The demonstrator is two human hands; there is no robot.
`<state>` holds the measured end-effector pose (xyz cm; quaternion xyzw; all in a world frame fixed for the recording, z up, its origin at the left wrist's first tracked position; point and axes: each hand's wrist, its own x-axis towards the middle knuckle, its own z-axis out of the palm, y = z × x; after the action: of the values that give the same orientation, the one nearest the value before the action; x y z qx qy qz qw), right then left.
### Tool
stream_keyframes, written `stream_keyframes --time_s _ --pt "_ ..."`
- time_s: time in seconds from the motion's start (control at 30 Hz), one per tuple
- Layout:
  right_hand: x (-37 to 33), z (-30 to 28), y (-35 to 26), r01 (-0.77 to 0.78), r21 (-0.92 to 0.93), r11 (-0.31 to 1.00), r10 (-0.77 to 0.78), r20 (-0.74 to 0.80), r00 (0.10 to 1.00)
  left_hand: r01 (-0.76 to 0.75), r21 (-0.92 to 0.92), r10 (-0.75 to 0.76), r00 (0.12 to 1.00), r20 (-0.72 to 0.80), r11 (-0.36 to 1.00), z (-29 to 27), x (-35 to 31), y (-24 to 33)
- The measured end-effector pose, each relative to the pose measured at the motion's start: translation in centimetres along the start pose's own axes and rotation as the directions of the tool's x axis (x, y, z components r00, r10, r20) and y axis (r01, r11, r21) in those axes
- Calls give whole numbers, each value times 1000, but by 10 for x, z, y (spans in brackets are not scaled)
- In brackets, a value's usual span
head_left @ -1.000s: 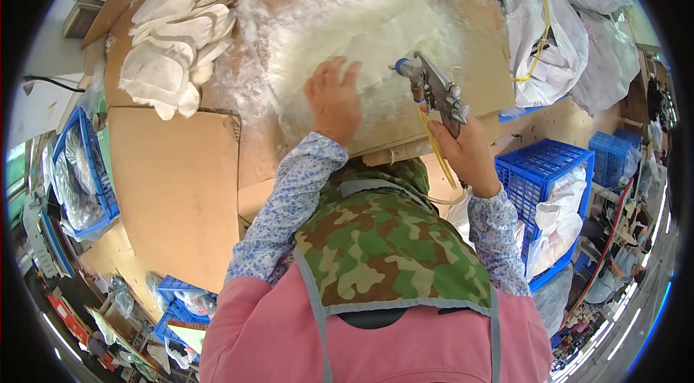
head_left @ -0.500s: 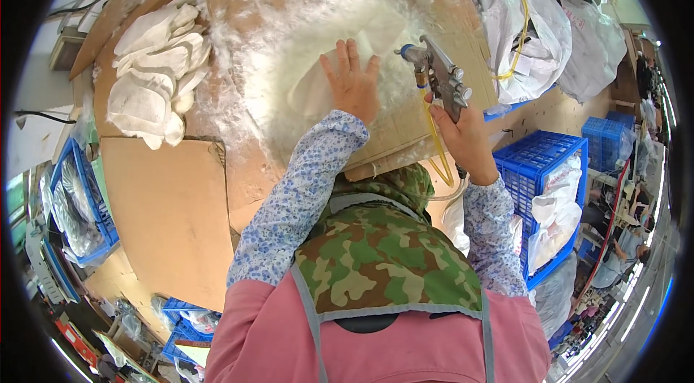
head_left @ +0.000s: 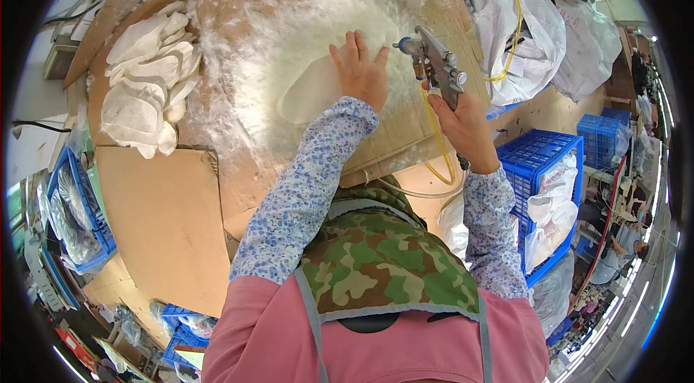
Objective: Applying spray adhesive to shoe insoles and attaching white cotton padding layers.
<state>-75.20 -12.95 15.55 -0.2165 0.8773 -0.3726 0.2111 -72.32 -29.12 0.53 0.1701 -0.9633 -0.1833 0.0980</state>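
My left hand (head_left: 361,73) lies with fingers spread over a pale, flat, rounded piece (head_left: 309,91), covering its right part. That piece rests on cardboard (head_left: 390,117) coated with white fibrous residue. In my right hand (head_left: 466,130) is a metal spray gun (head_left: 439,63), gripped by its handle, the blue-ringed nozzle directed left toward my left hand. A yellow hose (head_left: 434,122) hangs from the gun. I cannot make out any spray leaving the nozzle. At the left, several similar off-white pieces (head_left: 139,109) lie in an overlapping pile.
A bare cardboard sheet (head_left: 163,220) covers the near left. Blue crates (head_left: 531,155) holding white pieces stand at the right, below white plastic sacks (head_left: 531,39). Another blue crate (head_left: 97,209) is at the far left. People sit in the distance at the right.
My left hand has slid right, showing more of the pale piece's left side. The spray gun stays in my right hand, shifted slightly. The whole view has drifted a little.
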Motion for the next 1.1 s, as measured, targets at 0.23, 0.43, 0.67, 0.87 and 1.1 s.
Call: stream_keyframes --time_s 0.23,0.43,0.67,0.87,1.1 --pt "4 0 11 171 -37 985 -173 -69 983 10 33 -10 1000 -10 999 5 -5 1" --pt "4 -4 7 122 -29 992 -123 -63 990 30 23 -30 999 -19 999 3 -5 3" --pt "-13 2 1 177 -32 984 -178 -21 984 21 -84 -27 997 -74 996 -7 -21 -2" --pt "-23 14 -5 212 -8 977 -212 12 977 -5 -57 -2 993 -120 998 -15 -42 -14" --pt "-34 18 -16 194 29 981 -195 65 979 -15 -83 4 992 -130 996 -18 -55 -17"
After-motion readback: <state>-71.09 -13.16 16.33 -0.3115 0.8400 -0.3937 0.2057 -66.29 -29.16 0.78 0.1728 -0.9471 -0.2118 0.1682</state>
